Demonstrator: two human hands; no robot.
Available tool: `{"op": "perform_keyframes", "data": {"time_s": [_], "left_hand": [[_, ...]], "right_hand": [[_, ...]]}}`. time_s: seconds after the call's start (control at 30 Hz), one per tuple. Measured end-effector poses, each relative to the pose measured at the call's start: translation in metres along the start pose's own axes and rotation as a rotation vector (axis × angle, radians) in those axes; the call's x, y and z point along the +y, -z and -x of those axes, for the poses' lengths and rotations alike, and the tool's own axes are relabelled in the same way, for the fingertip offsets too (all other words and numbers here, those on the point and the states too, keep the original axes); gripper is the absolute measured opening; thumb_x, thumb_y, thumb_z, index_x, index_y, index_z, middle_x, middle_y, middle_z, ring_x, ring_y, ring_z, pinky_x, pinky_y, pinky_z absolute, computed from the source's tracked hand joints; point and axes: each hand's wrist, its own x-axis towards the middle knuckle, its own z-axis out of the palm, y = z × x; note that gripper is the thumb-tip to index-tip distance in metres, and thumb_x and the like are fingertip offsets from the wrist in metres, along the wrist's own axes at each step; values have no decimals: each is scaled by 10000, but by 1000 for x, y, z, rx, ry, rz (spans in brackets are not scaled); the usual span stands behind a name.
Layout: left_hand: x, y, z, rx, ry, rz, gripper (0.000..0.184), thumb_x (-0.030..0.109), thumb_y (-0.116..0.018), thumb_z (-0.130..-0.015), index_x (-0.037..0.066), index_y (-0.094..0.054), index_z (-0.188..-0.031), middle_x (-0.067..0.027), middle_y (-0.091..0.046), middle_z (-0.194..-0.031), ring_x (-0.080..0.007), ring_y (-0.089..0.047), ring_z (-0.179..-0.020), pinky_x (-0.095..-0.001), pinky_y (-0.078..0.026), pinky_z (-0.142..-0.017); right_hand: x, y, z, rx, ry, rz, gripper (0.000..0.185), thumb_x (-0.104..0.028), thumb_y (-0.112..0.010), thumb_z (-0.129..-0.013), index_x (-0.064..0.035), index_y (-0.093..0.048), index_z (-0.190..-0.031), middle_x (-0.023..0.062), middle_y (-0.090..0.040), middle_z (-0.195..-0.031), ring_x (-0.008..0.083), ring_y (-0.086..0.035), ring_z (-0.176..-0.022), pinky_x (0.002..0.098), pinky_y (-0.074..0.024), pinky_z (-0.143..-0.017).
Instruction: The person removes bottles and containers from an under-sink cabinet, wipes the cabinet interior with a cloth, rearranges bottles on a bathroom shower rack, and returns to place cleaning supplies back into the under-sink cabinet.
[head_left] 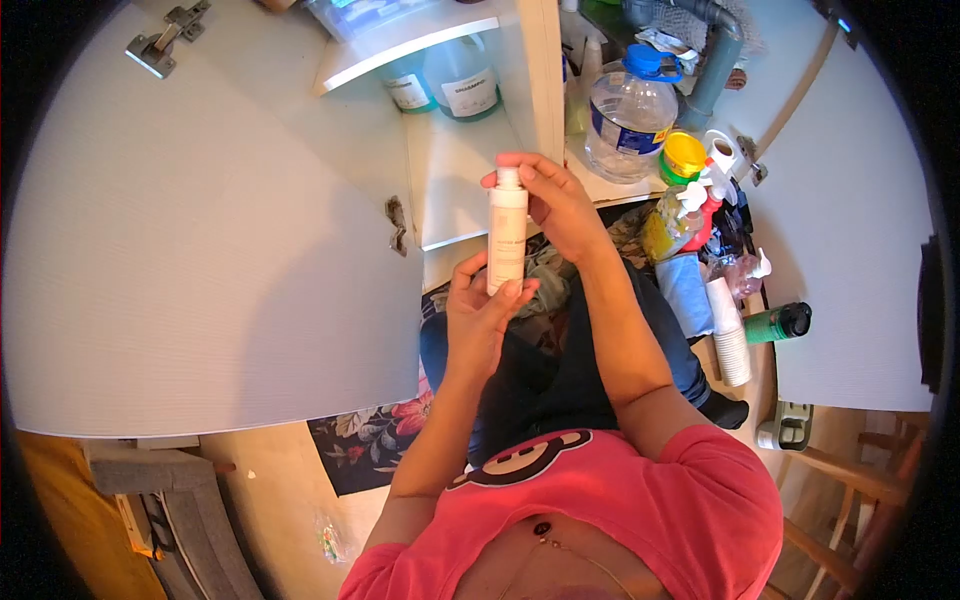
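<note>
A slim white bottle [507,240] with small print on its front is held upright before the open cabinet. My left hand [482,320] grips its lower end, thumb across the front and fingers behind. At the top, my right hand [555,200] has its fingers around the cap, which is partly covered. Behind the bottle is a white cabinet shelf [455,190]. Above and behind it, two large bottles with blue-green liquid and white labels stand in the compartment, one of them a labelled jug [468,90].
A large clear water bottle [628,120] with a blue cap stands right. Beside it are a yellow-lidded tub [684,156], spray bottles, stacked paper cups [732,350] and a green bottle [775,324]. Open cabinet doors [220,230] flank both sides. A floral mat [350,450] lies below.
</note>
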Motion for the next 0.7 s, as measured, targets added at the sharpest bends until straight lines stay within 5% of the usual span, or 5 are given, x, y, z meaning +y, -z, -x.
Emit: {"op": "perform_keyframes", "data": {"time_s": [0.17, 0.4, 0.5, 0.6, 0.7], "left_hand": [[-4, 17, -7, 45, 61, -162, 445, 42, -617, -822, 18, -408, -1214, -138, -548, -1111, -221, -598, -951, -307, -509, -803], [-20, 63, -15, 133, 173, -251, 391, 145, -570, -872, 27, -419, -1212, -144, -530, -1144, -220, -553, -1020, -351, -476, -867], [-23, 69, -18, 131, 185, -276, 361, 174, -544, -892, 26, -430, -1202, -145, -531, -1151, -216, -562, -994, -342, -474, -865], [-30, 72, -23, 114, 222, -308, 346, 194, -531, -901, 22, -444, -1189, -146, -533, -1153, -220, -564, -997, -336, -469, -866], [-36, 76, -23, 91, 290, -308, 343, 206, -532, -902, 12, -457, -1174, -144, -540, -1146, -221, -566, -999, -335, -465, -865]], "right_hand": [[-3, 18, 17, -110, 0, 184, 290, -157, -554, -887, -30, -543, -1147, 67, -611, -1056, 124, -550, -986, 276, -439, -853], [-35, 81, 25, 588, 294, 942, 255, -123, -601, -840, -32, -583, -1078, 66, -636, -919, 126, -576, -832, 258, -459, -738], [-30, 119, 5, 692, 322, 1189, 252, -127, -602, -834, -43, -588, -1071, 123, -639, -910, 194, -605, -808, 280, -473, -704], [13, 164, -16, 667, 387, 1296, 265, -165, -626, -790, -41, -593, -1022, 196, -606, -801, 377, -564, -727, 430, -443, -642], [45, 181, -24, 659, 414, 1241, 286, -122, -608, -807, -25, -576, -1074, 216, -622, -922, 361, -608, -828, 405, -481, -712]]}}
